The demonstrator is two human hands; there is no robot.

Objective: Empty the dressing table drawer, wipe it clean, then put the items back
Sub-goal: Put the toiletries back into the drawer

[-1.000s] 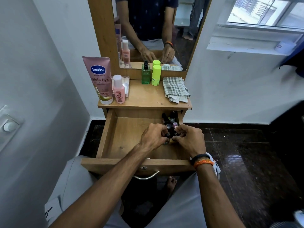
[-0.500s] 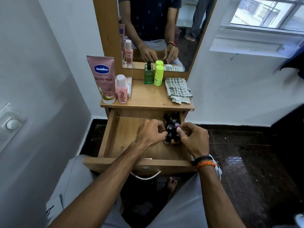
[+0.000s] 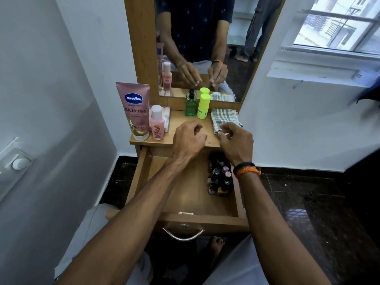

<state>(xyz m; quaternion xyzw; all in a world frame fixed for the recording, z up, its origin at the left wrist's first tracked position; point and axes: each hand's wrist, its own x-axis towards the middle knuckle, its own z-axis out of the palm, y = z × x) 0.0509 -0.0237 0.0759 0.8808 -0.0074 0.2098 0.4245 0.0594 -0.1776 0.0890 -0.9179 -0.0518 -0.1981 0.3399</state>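
now both grips loosely curled, empty, above small bottles [image 3: 220, 177] in drawer [image 3: 185, 194].

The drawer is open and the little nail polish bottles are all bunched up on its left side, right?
Not quite. The drawer is open, but the little nail polish bottles are bunched against its right side, not the left. The head view shows the left part of the drawer floor bare.
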